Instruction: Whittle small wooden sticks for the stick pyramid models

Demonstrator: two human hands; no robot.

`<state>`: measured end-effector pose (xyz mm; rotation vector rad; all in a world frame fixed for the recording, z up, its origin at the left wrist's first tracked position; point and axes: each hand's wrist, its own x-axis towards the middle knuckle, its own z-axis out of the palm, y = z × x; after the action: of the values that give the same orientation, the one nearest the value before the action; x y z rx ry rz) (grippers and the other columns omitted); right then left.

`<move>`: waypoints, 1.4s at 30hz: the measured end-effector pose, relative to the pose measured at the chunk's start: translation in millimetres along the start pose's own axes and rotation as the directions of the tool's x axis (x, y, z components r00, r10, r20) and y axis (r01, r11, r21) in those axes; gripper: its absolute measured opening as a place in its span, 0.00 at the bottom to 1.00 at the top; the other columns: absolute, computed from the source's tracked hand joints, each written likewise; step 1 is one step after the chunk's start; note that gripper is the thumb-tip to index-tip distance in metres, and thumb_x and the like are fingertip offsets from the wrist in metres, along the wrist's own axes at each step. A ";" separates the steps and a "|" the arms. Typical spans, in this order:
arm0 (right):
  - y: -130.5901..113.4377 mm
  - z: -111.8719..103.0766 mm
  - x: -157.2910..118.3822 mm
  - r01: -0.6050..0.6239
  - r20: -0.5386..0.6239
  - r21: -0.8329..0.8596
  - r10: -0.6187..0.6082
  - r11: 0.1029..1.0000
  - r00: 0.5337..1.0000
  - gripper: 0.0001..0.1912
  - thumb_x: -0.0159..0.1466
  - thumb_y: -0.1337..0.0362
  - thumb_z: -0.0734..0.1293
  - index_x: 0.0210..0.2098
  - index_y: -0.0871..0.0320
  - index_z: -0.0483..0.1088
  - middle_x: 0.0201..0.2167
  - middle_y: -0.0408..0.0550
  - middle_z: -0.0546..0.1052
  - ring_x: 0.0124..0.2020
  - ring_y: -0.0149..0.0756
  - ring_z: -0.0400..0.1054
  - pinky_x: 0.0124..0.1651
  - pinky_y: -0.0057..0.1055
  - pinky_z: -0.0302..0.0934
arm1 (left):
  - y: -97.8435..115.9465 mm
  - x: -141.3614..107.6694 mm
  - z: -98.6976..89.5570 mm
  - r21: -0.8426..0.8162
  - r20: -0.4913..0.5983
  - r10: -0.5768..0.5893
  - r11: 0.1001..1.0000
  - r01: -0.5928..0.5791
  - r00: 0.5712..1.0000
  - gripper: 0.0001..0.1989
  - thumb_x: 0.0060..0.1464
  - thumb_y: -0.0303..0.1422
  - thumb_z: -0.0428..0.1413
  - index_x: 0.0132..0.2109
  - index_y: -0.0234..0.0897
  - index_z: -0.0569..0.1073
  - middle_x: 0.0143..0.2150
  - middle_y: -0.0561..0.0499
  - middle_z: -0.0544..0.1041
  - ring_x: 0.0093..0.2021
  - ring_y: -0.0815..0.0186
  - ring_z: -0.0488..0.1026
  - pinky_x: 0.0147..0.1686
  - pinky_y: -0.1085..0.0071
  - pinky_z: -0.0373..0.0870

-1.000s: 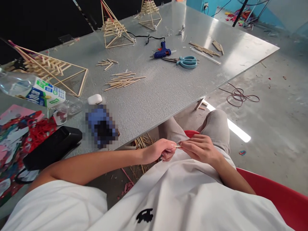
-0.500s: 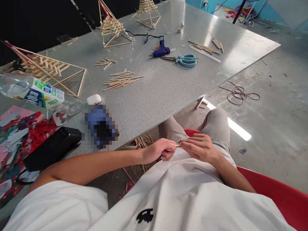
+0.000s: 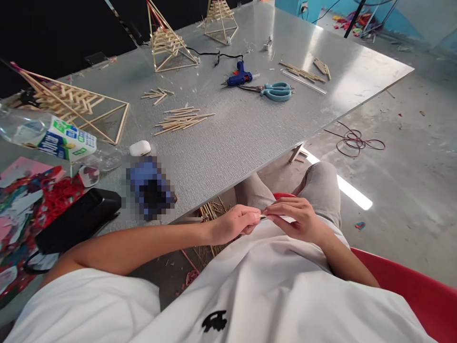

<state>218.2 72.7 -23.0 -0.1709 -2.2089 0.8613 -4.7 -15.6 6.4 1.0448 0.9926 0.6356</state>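
Over my lap, in front of the table's near edge, both my hands meet at a small pale wooden stick. My left hand pinches one end between thumb and fingers. At the other end, the fingertips of my right hand are closed on it, its fingers stretched side by side. Most of the stick is hidden by the fingers. On the table lie a pile of thin wooden sticks, a smaller pile of short sticks, a blue glue gun and scissors with light blue handles.
Pyramid frames of sticks stand along the table's far left side. A plastic bottle, a white case, a blurred-out blue object and a black box are at left. More sticks lie at right.
My left fingers have curled closer round the stick, and my right fingertips have shifted slightly left over it. Things on the table have stayed in place.
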 end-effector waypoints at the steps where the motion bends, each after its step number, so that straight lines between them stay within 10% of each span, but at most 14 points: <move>1: -0.9 -0.9 0.2 -0.044 0.027 0.029 0.043 0.999 0.999 0.10 0.74 0.70 0.68 0.53 0.53 0.76 0.37 0.47 0.86 0.34 0.36 0.80 0.42 0.35 0.76 | 0.4 -0.9 0.2 0.062 -0.020 -0.004 0.998 0.006 1.000 0.20 0.65 0.44 0.50 0.27 0.41 0.58 0.22 0.60 0.56 0.24 0.71 0.51 0.25 0.69 0.50; 9: -0.4 -3.8 -1.1 -0.137 0.200 -0.026 0.139 0.990 0.970 0.07 0.75 0.69 0.66 0.46 0.56 0.78 0.34 0.47 0.84 0.33 0.35 0.78 0.38 0.31 0.71 | 6.8 -3.6 5.5 0.452 -0.117 -0.006 0.890 0.059 0.993 0.19 0.65 0.41 0.46 0.27 0.41 0.53 0.24 0.59 0.51 0.26 0.71 0.48 0.26 0.69 0.46; 42: 13.6 8.3 -3.7 -0.476 0.259 0.318 0.407 0.820 0.876 0.10 0.77 0.58 0.64 0.42 0.57 0.73 0.35 0.48 0.84 0.35 0.33 0.81 0.38 0.29 0.75 | 6.1 -5.3 4.7 0.498 0.025 0.023 0.867 -0.032 0.999 0.18 0.66 0.39 0.48 0.27 0.40 0.57 0.22 0.59 0.54 0.24 0.71 0.50 0.24 0.72 0.47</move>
<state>213.3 77.4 -37.8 -0.4526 -2.1492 1.5983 -2.7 -19.5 14.7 1.5196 1.1596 0.3932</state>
